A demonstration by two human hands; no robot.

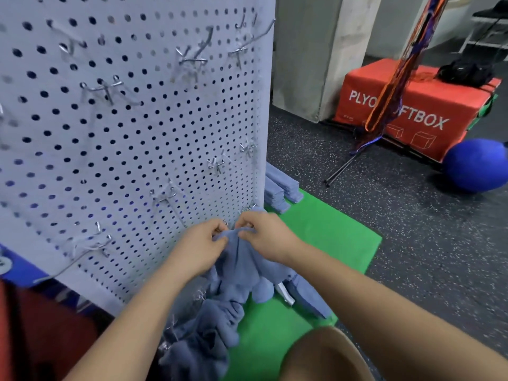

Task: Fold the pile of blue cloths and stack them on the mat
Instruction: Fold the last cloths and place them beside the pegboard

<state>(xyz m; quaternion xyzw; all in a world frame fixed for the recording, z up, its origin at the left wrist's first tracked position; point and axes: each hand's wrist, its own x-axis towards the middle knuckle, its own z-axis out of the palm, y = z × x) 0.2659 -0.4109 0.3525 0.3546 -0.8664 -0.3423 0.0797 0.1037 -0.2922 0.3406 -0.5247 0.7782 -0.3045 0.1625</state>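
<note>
Both hands pinch the top edge of one blue cloth (242,259), held up in front of the pegboard (132,138). Left hand (202,244) and right hand (264,235) sit almost touching at the middle of that edge, fingers closed on the fabric, thumbs on the near side. The cloth hangs straight down from the grip, bunched, its lower part merging into the unfolded pile (203,334) that lies low and left, against the pegboard base and on the near end of the green mat (330,232). Folded stack (280,188) sits at the mat's far end, beyond and right of the hands, partly hidden by the pegboard edge.

Likely next: hands slide apart along the edge to find corners and spread it. Right hand is nearer the stack. Pegboard hooks close behind could snag the cloth.
</note>
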